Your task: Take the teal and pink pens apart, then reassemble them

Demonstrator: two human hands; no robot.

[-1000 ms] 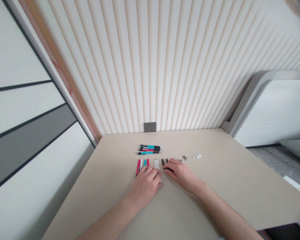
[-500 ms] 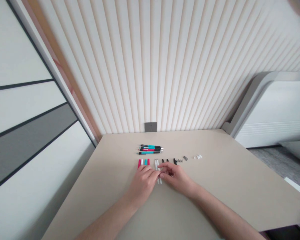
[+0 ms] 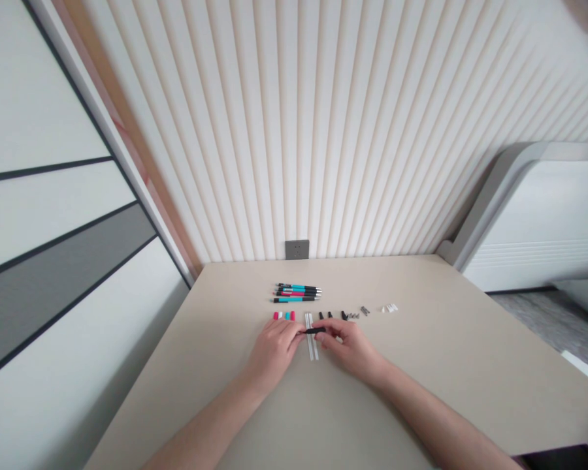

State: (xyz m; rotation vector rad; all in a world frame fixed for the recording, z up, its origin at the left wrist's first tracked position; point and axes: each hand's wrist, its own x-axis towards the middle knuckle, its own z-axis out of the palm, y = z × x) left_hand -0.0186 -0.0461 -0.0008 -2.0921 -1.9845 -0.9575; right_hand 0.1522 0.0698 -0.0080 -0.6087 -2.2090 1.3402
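Between my two hands spans a short black pen part (image 3: 316,331), lying roughly level above the clear refill tubes (image 3: 309,346). My left hand (image 3: 274,346) is closed at its left end, where the fingers hide what else they may pinch. The thumb and fingers of my right hand (image 3: 347,343) grip its right end. Just beyond my left hand stick out the ends of red, white and blue pen barrels (image 3: 287,316). Several black pen parts (image 3: 330,315) lie past my right fingertips.
Assembled pens (image 3: 296,294) in blue, red and black lie in a stack farther back. To the right are small springs (image 3: 354,316), metal pieces (image 3: 365,311) and small white pieces (image 3: 392,307). A dark wall socket (image 3: 296,249) sits behind the table (image 3: 421,365).
My hands have drawn slightly apart, so the black pen part now shows between them. My left hand has shifted a little left and covers more of the coloured barrels.
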